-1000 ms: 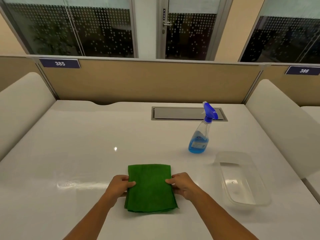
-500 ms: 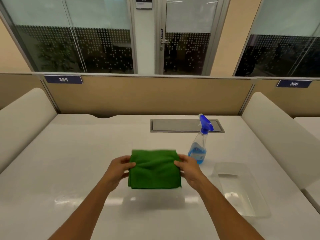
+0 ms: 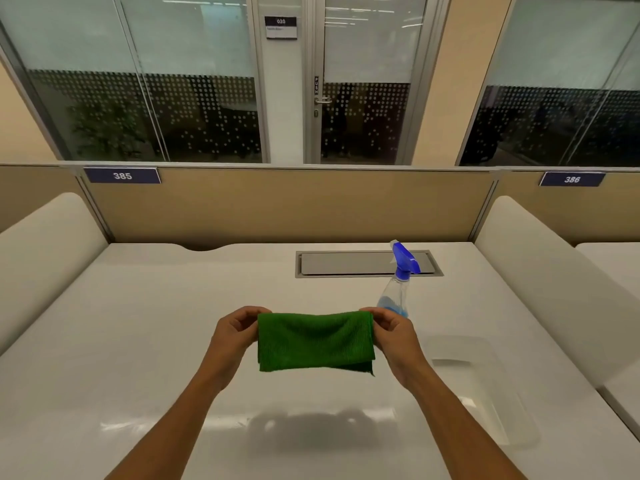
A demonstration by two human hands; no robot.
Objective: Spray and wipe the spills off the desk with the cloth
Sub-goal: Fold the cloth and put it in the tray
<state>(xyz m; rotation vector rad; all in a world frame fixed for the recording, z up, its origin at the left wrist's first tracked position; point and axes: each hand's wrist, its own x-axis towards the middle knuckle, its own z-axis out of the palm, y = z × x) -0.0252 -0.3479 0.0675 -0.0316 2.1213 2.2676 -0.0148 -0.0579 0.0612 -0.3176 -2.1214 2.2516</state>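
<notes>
You hold the cloth (image 3: 315, 342) up off the desk (image 3: 138, 341), your left hand (image 3: 233, 336) pinching its top left corner and your right hand (image 3: 393, 336) pinching its top right corner, so the folded green fabric hangs between them with its shadow on the desk below. The bottle (image 3: 398, 282) stands upright on the desk just behind your right hand, clear with blue liquid low in it and a blue trigger head; any label on it is hidden by your hand. A clear tub (image 3: 485, 386) sits on the desk to the right of the cloth. Behind the bottle a grey hatch (image 3: 360, 264) is set flush in the desk. On the partition (image 3: 294, 206) behind the desk, a blue tag (image 3: 122, 176) to the left reads "385" and another blue tag (image 3: 572, 179) to the right reads "386". Beyond the partition, the glass door (image 3: 360, 81) carries "PUSH" written vertically by its handle, and a sign (image 3: 281, 27) left of the door reads "030"; its smaller line is too blurred to read.
</notes>
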